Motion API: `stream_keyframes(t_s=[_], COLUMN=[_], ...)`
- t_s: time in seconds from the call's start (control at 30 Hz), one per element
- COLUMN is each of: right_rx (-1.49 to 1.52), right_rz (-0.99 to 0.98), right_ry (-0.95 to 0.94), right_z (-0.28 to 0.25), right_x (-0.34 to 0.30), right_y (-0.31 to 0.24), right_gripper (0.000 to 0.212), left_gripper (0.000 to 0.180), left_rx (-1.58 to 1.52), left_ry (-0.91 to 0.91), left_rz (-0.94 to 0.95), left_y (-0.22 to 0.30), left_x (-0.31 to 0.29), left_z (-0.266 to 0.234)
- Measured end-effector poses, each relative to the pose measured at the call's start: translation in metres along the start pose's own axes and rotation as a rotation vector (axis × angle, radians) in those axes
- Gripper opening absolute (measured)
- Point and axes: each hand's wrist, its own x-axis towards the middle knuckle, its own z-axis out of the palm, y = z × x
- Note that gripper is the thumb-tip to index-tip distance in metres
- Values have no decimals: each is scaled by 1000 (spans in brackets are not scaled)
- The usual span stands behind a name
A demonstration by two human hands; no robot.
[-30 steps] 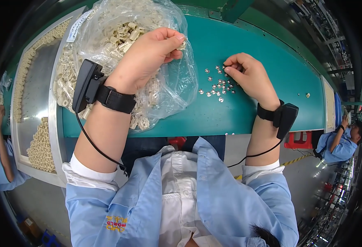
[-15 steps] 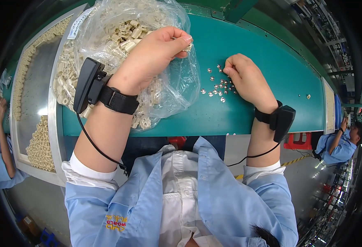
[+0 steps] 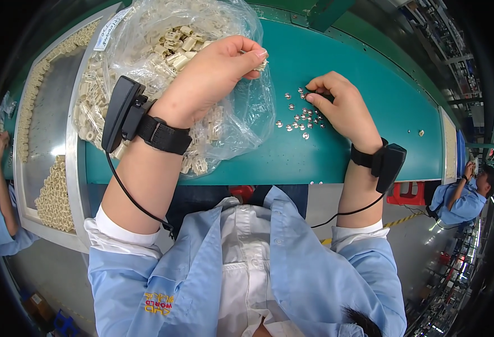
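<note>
My left hand (image 3: 213,73) hovers over a clear plastic bag (image 3: 146,67) full of small cream plastic parts and pinches one such cream part (image 3: 262,64) between thumb and fingers. My right hand (image 3: 342,106) rests on the green table (image 3: 370,73) with its fingertips curled down onto a scatter of small silver metal pieces (image 3: 300,118). Whether it holds one of them is hidden by the fingers. Both wrists carry black strapped devices with cables.
A metal tray (image 3: 50,140) at the left holds rows of cream parts. One stray silver piece (image 3: 420,132) lies far right on the table. Other people in blue sit at the far left (image 3: 0,191) and lower right (image 3: 460,196).
My left hand has lifted slightly and shifted right with the cream part. My right hand has stayed on the silver pieces, with only small finger movements.
</note>
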Motion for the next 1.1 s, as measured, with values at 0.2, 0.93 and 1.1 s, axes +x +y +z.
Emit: stream_keyframes(t_s=[0.2, 0.93, 1.1], right_rx=[-158, 988, 1026], right_rz=[-62, 65, 10], right_ry=[-17, -54, 37], right_z=[2, 21, 28], right_x=[1, 28, 23], right_y=[-2, -42, -48], right_gripper=[8, 15, 15], left_gripper=[23, 23, 23], left_rx=[20, -198, -204], left_ry=[-25, -204, -201], left_rz=[43, 76, 101], left_y=[2, 2, -2], left_x=[-2, -1, -1], left_z=[0, 4, 3])
